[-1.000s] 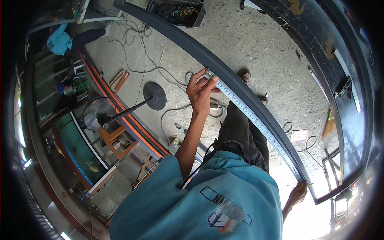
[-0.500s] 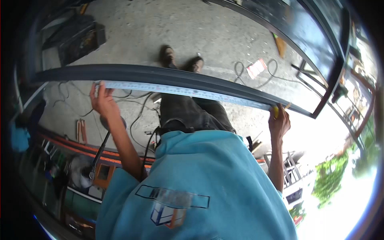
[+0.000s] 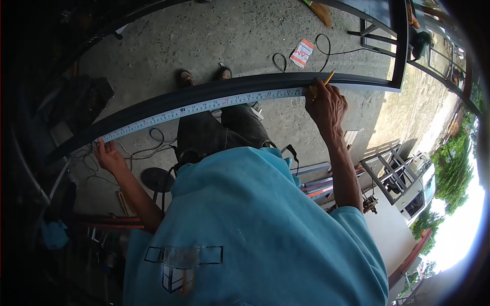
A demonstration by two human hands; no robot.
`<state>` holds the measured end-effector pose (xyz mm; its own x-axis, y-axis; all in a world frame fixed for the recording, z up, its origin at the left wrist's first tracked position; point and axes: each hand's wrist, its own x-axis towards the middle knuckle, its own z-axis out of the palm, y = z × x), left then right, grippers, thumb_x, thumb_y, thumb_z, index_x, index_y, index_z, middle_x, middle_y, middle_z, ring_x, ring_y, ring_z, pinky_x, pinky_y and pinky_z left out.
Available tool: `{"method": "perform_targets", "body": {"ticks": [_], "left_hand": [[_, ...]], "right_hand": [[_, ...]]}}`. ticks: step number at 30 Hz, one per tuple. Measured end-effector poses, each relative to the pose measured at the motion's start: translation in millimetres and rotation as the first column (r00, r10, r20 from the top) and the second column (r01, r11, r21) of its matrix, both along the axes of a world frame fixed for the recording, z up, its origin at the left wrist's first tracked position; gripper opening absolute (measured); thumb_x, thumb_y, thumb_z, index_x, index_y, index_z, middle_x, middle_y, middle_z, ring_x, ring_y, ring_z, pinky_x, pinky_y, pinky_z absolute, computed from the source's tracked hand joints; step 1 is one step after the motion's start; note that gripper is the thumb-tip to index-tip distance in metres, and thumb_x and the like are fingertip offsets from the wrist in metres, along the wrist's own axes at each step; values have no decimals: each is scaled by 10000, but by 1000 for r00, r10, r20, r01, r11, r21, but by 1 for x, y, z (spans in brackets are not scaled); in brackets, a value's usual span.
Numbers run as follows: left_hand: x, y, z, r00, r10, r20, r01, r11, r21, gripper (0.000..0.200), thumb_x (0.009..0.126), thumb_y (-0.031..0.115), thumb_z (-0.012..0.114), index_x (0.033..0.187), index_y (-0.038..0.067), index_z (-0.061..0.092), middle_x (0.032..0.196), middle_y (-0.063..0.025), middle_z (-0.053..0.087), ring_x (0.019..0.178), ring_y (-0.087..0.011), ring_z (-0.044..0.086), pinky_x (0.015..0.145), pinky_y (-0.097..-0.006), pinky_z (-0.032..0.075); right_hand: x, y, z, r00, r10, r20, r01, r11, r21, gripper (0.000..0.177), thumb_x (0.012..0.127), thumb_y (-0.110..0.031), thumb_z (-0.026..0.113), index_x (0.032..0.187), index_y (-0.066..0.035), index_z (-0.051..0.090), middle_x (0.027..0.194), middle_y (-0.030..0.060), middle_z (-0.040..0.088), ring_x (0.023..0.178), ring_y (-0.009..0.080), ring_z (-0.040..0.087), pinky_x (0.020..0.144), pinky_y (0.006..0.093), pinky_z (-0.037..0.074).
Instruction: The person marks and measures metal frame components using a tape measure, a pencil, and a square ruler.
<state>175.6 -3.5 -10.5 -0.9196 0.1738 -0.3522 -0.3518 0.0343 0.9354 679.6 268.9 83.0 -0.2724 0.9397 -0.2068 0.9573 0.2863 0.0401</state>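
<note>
A pale tape measure (image 3: pixel 204 106) is stretched along the near edge of a long dark metal frame bar (image 3: pixel 168 99). Its left end is pinched by my left hand (image 3: pixel 109 155), close to the bar's left part. My right hand (image 3: pixel 326 106) closes round the yellow tape case (image 3: pixel 313 92), partly hidden by the fingers, against the bar toward its right end. A yellow pencil (image 3: pixel 329 77) sticks out from between the fingers of that same hand.
A red and white packet (image 3: pixel 302 53) and a dark cable (image 3: pixel 326 56) lie on the concrete floor (image 3: pixel 245 41) beyond the bar. A round dark stool top (image 3: pixel 156 179) is beside my left forearm. Metal racks (image 3: pixel 393 176) stand at the right.
The view has turned to the right. My right hand with the tape case is nearer the bar and further from its right corner, and the stretched tape looks shorter. A pencil now shows clearly.
</note>
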Motion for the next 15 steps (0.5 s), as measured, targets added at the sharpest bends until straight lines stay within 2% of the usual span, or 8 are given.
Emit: {"method": "perform_targets", "body": {"ticks": [3, 7, 9, 15], "left_hand": [[-2, 0, 0, 1000, -6, -3, 6, 1000, -16, 451, 824, 33, 663, 1202, -72, 441, 1017, -135, 595, 917, -211, 601, 773, -318, 511], [-12, -7, -3, 997, -60, 48, 60, 998, 6, 273, 852, 53, 633, 1089, -34, 530, 1022, -116, 599, 935, -197, 596, 798, -300, 504], [-15, -7, -5, 997, -58, 42, 59, 998, -7, 258, 852, 54, 630, 1078, -28, 538, 1023, -109, 600, 939, -190, 594, 804, -293, 500], [-12, -6, -1, 996, -75, 36, 76, 997, -21, 236, 845, 75, 644, 1045, -16, 557, 1003, -96, 604, 949, -175, 571, 836, -275, 465]], "right_hand": [[1, 2, -1, 1000, -2, 29, 4, 998, -61, 231, 754, -265, 689, 916, -122, 606, 792, 57, 651, 812, 244, 642, 643, 402, 492], [3, 0, -3, 1000, -21, -13, 20, 999, -43, 215, 760, -262, 680, 904, -123, 601, 795, 55, 644, 804, 242, 640, 644, 403, 491], [5, -1, -5, 995, -58, -77, 50, 993, -102, 194, 784, -223, 632, 911, -87, 580, 829, 92, 619, 812, 262, 598, 699, 450, 428], [4, 0, -2, 993, -89, -79, 77, 986, -146, 207, 791, -217, 626, 944, -84, 582, 858, 112, 620, 851, 279, 599, 767, 482, 414]]}}
